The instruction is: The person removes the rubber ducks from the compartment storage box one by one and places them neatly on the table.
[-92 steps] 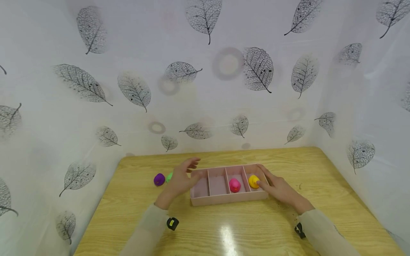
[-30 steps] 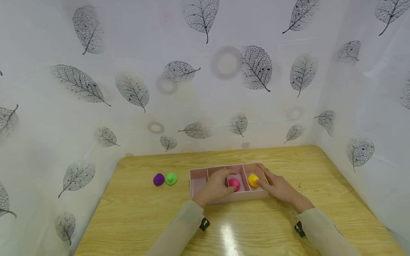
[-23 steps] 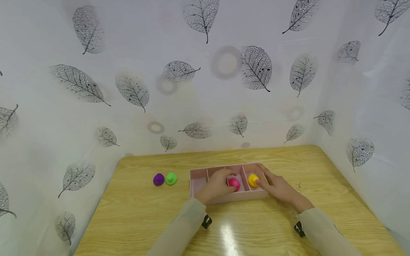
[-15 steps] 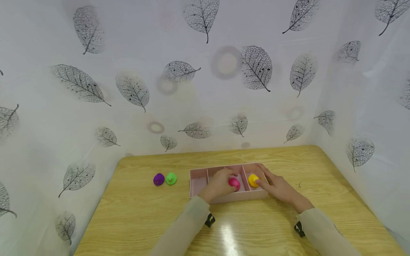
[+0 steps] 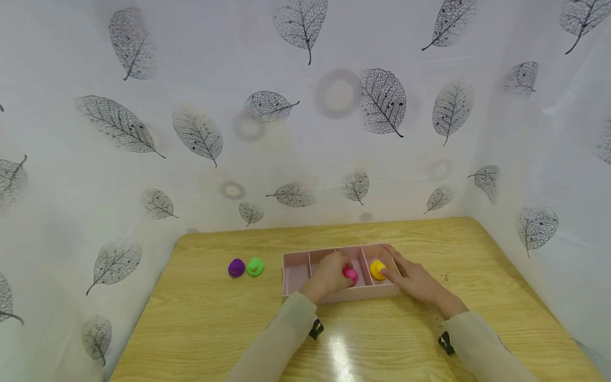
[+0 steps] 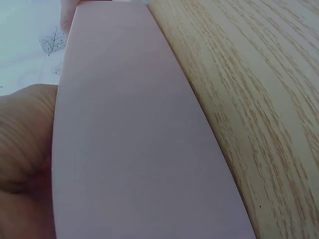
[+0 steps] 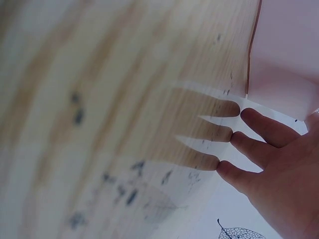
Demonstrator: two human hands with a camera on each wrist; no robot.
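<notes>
A pink box (image 5: 334,297) with a row of compartments stands on the table. In its third compartment from the left is a pink rubber duck (image 5: 351,276), which my left hand (image 5: 330,275) holds from above, partly covering it. The rightmost compartment contains a yellow rubber duck (image 5: 378,269). My right hand (image 5: 416,278) grips the right end of the box, thumb over the rim beside the yellow duck. In the right wrist view, several fingertips (image 7: 230,169) of that hand touch the tabletop. The box's front wall (image 6: 134,119) fills most of the left wrist view and hides the left fingers.
Left of the box, a purple rubber duck (image 5: 236,268) and a green rubber duck (image 5: 255,267) sit side by side on the wooden table (image 5: 205,318). A white leaf-patterned curtain (image 5: 305,148) surrounds the table's back and sides.
My left hand has moved right, from near the box's left end to the pink duck. Its wrist then turned a little while the duck shifted slightly. My right hand stayed put.
</notes>
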